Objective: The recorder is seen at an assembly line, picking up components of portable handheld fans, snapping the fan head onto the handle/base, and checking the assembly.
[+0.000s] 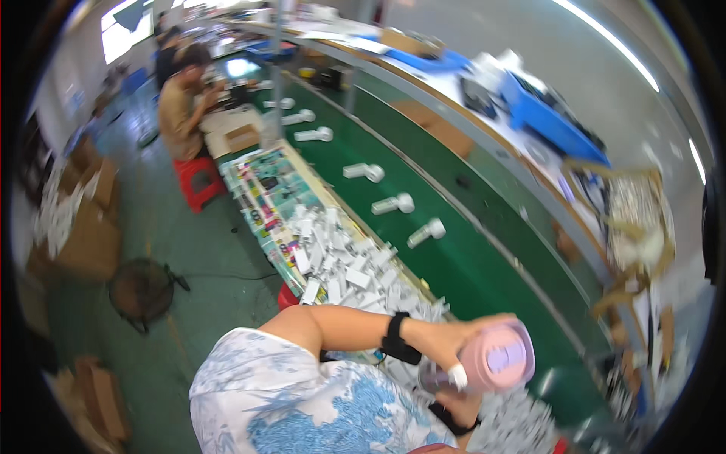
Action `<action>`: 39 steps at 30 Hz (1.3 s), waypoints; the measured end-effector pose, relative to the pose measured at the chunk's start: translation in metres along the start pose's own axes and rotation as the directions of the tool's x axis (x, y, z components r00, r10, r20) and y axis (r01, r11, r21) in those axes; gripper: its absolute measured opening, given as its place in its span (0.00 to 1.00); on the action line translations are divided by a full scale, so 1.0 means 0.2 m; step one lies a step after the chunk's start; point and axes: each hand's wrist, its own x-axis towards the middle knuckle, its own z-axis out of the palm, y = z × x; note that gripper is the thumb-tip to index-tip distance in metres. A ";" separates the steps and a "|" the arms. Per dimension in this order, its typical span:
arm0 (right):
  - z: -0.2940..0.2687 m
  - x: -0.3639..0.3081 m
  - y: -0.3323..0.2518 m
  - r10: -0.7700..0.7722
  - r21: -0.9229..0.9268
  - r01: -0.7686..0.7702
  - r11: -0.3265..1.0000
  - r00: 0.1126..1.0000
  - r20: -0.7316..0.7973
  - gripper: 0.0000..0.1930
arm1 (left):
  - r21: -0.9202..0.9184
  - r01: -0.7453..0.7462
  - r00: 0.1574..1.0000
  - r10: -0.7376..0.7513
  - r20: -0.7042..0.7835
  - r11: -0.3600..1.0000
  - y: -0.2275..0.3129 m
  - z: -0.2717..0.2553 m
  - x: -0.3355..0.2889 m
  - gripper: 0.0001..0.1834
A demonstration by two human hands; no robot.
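Note:
A pink drinking cup (pixel 495 359) with a lilac rim and a lilac tab on its lid is tilted in front of me, above the heap of white parts. My left hand (pixel 446 340), with a black strap at its wrist, is closed around the cup's side. A small white piece (pixel 457 376) shows at a fingertip beside the cup. My right hand (pixel 460 407), also with a black wrist strap, is closed against the lower part of the cup, its fingers partly hidden. A greyish, see-through part (pixel 432 377) shows between the hands.
White plastic parts (pixel 355 265) lie piled along the bench. On the green conveyor belt (pixel 484 280) stands a row of white handheld devices (pixel 393 203). A shelf with a blue bin (pixel 548 117) runs above. A seated person (pixel 181 106), a floor fan (pixel 141 291) and cardboard boxes (pixel 83 234) are leftward.

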 end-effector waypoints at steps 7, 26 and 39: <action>0.13 0.27 0.11 -0.101 0.171 0.090 0.981 0.993 0.056 0.48 | 0.076 -0.014 0.907 0.045 -0.419 0.997 0.08 -0.05 -0.21 0.64; 0.14 0.28 0.30 0.025 0.802 0.059 0.594 0.995 -0.092 0.31 | -0.231 0.143 0.934 -0.209 -0.290 0.962 0.03 -0.07 -0.13 0.66; 0.13 0.21 0.31 -0.092 0.917 -0.003 0.398 0.995 0.043 0.31 | -0.154 0.023 0.991 -0.042 -0.125 0.988 0.04 -0.04 -0.05 0.66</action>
